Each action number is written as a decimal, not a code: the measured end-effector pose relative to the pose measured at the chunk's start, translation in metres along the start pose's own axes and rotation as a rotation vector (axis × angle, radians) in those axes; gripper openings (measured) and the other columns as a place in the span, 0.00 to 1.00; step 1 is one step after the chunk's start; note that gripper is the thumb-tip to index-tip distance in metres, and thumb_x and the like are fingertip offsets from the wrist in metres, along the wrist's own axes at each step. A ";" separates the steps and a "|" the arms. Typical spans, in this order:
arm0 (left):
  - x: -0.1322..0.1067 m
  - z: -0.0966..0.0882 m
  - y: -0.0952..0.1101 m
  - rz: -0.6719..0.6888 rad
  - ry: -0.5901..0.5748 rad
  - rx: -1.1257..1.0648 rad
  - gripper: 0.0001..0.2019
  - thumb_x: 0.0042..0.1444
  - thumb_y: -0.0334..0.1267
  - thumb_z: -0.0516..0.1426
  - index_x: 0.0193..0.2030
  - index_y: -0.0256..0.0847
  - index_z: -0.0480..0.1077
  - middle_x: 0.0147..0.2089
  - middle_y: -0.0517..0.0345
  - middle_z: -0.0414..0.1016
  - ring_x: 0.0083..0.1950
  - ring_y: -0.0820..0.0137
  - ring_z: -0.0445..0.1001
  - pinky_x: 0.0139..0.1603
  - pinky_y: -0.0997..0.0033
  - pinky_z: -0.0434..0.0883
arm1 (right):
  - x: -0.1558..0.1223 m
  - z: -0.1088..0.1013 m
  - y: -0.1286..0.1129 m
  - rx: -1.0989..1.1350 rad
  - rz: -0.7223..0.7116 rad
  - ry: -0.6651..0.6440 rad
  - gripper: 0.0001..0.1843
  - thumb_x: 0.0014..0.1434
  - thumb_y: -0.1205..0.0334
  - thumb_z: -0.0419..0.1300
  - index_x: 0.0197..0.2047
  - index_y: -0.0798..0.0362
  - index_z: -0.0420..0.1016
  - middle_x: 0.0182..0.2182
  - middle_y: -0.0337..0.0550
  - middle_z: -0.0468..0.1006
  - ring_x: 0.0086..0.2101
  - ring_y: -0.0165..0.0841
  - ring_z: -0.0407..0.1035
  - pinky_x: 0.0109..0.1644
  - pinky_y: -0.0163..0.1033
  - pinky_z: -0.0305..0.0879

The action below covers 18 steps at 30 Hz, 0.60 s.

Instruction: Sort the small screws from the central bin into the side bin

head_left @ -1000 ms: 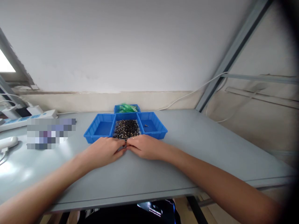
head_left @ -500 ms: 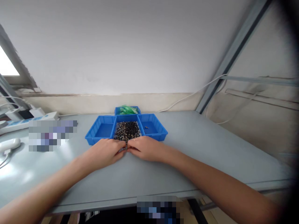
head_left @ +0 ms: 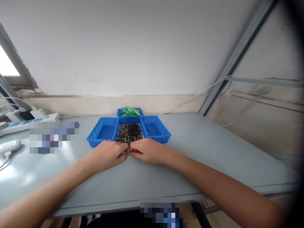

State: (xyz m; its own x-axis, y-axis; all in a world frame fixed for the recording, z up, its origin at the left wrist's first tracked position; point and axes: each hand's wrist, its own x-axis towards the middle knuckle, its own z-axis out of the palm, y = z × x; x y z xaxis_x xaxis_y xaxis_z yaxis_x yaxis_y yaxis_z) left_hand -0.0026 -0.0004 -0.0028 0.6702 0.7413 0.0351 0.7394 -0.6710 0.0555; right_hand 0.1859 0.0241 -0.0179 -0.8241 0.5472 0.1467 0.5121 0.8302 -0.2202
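My left hand (head_left: 109, 153) and my right hand (head_left: 148, 151) meet at the front of the middle blue bin (head_left: 129, 119), fingertips pinched close together. Between them shows a bit of a small metal part (head_left: 128, 151), mostly covered by the fingers. Just beyond my fingertips, the middle bin holds a heap of small black and brass-coloured metal parts (head_left: 130, 131); their exact kind is too small to make out. A single small metal piece (head_left: 149, 129) lies in the right blue bin (head_left: 161, 130). On the other side stands the left blue bin (head_left: 102, 130), with nothing visible inside.
Behind the middle bin, another blue bin (head_left: 120, 112) holds a green plastic bag (head_left: 130, 111). A power strip (head_left: 47, 120) with plugged-in chargers and a white device (head_left: 10, 146) on a cable are at the left of the grey table (head_left: 201, 152). A metal post (head_left: 225, 77) rises at right.
Both hands stay in nearly the same place, still pinched together around the small metal part. The bins and their contents look the same.
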 end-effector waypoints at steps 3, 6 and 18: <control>0.000 0.001 -0.001 0.003 0.002 0.006 0.11 0.58 0.38 0.45 0.35 0.39 0.66 0.34 0.55 0.73 0.33 0.68 0.72 0.28 0.72 0.64 | 0.000 0.000 0.000 0.004 0.006 0.006 0.10 0.58 0.62 0.48 0.29 0.53 0.67 0.28 0.40 0.73 0.30 0.30 0.67 0.32 0.33 0.57; 0.000 0.001 0.000 -0.001 -0.008 0.011 0.10 0.58 0.38 0.45 0.35 0.39 0.66 0.35 0.56 0.73 0.33 0.67 0.72 0.28 0.71 0.64 | 0.000 0.000 0.000 -0.001 0.000 0.010 0.10 0.58 0.62 0.49 0.29 0.53 0.67 0.27 0.40 0.73 0.29 0.30 0.66 0.31 0.33 0.57; -0.001 0.000 0.000 0.011 0.004 0.004 0.11 0.59 0.39 0.45 0.36 0.40 0.67 0.34 0.56 0.73 0.34 0.67 0.72 0.29 0.71 0.64 | 0.000 0.000 0.000 -0.033 -0.005 0.031 0.09 0.57 0.63 0.50 0.28 0.54 0.67 0.27 0.39 0.73 0.28 0.29 0.66 0.30 0.33 0.56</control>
State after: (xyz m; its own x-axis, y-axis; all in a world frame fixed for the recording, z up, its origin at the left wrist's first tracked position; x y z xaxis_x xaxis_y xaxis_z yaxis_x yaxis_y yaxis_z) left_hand -0.0027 -0.0010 -0.0031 0.6777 0.7343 0.0395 0.7325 -0.6788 0.0513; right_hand 0.1857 0.0248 -0.0181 -0.8187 0.5460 0.1776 0.5166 0.8355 -0.1875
